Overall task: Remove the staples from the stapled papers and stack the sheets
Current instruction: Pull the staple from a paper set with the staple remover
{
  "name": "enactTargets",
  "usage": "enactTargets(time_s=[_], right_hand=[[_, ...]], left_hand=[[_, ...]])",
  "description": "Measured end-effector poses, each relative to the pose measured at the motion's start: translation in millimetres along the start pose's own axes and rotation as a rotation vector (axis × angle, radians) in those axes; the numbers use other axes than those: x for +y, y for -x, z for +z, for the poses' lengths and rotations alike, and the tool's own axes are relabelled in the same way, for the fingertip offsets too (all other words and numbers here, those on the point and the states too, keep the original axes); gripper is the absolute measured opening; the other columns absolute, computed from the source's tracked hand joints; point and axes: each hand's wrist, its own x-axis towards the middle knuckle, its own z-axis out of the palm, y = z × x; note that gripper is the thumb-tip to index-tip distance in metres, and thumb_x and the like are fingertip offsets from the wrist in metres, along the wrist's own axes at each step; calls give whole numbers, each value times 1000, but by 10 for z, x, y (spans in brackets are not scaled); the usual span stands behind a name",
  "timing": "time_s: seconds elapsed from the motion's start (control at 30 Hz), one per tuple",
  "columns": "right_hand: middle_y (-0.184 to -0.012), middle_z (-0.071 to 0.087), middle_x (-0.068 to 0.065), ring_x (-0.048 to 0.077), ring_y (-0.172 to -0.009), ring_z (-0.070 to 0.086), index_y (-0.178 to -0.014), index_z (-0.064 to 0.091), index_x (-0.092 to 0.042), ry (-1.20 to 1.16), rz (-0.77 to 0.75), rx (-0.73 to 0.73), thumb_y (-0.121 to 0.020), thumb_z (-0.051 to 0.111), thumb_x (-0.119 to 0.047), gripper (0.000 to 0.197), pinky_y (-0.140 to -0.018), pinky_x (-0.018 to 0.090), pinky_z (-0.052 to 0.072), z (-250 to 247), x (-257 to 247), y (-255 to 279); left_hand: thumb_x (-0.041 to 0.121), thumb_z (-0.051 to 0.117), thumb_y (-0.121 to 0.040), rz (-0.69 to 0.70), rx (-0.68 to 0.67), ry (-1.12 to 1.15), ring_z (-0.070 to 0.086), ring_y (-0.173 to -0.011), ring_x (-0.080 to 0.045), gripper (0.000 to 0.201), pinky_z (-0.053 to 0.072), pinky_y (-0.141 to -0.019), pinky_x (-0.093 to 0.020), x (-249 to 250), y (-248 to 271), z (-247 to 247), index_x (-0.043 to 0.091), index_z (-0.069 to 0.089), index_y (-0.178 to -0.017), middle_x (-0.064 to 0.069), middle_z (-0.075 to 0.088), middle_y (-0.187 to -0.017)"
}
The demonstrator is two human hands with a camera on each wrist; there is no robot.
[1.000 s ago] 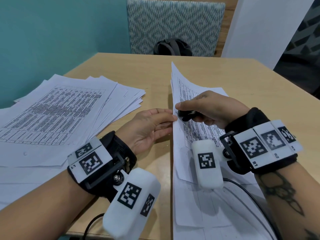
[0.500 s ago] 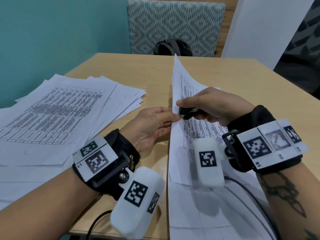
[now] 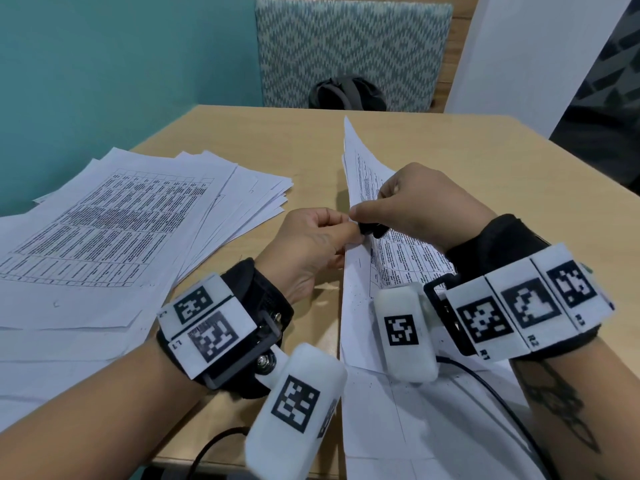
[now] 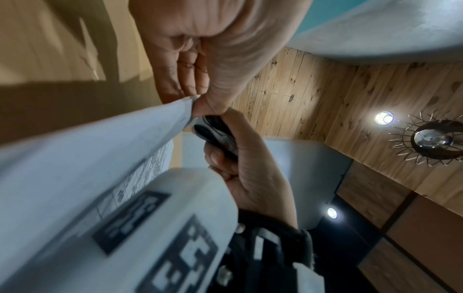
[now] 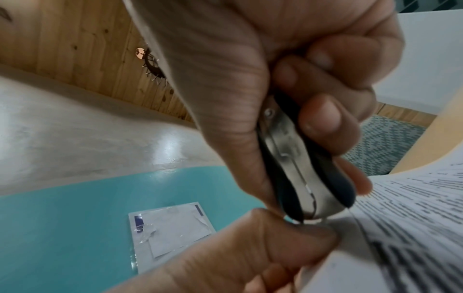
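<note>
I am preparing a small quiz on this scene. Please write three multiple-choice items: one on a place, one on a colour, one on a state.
1. Where is the loose stack of papers?
A. by the left arm
B. on the chair
C. under the right wrist

2. What colour are the grips of the staple remover?
A. red
B. black
C. yellow

3. What does the left hand do?
A. lies flat on the table
B. pinches a corner of the stapled papers
C. holds the remover

Key: 1 A, the head view shows the stack left of that arm. 2 B, the right wrist view shows black grips in the right hand. 3 B, thumb and fingers close on the corner beside the remover.
</note>
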Motion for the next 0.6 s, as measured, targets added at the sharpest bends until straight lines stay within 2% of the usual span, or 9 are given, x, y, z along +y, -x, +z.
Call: enactTargets(time_s=[0.1,0.23,0.3,0.43,0.53,0.6], right_hand=[[-63,57,7,18,-51,38,-65,61,-3,59,5,10,-76,68,-31,31,-49,26,29,-5,-24,14],[-56,52,2,17,-49,38,-63,61,-5,66,-1,-6,-77,68,-31,30,-47,26,29,3,-43,25],[-57,56,0,14,-49,40,-72,69,-3,55,-18,-6,-77,67,-30,28,-47,25,30,10,-57,36],[-61,64,-3,8,-44,43,-72,73,-7,49,1,35,-79,65,-31,26,-44,25,28,-68,-7,26],[-79,72,3,17,-62,54,-78,74,-7,71,74,64,-80,65,-33,28,-48,25,32,-197,112,-3],[-79,72,4,22,-76,62,-78,74,-8,74,110,48,-81,66,-34,28,-53,26,36,-240,177,-12]], left_hand=[[-3,62,-81,4,13,-44,57,-59,-12,16,44,-47,-16,-7,-7,3,10,57,-71,-10,63,-75],[-1,63,-80,-2,62,-73,52,-66,-22,19,39,-54,-24,-24,-18,4,11,56,-66,-13,62,-73],[-1,62,-80,-19,61,-68,51,-56,-21,19,37,-48,-21,-24,-6,-3,10,55,-67,-12,60,-68],[-5,55,-82,-55,9,-4,52,-37,-10,17,40,-37,-14,3,18,-30,8,52,-72,-10,57,-67],[-6,56,-84,-82,-33,67,56,-39,-8,13,48,-41,-16,23,26,-63,7,52,-80,-10,59,-71],[-4,56,-85,-106,-69,91,58,-41,-10,12,49,-40,-17,37,38,-98,7,51,-83,-12,59,-73]])
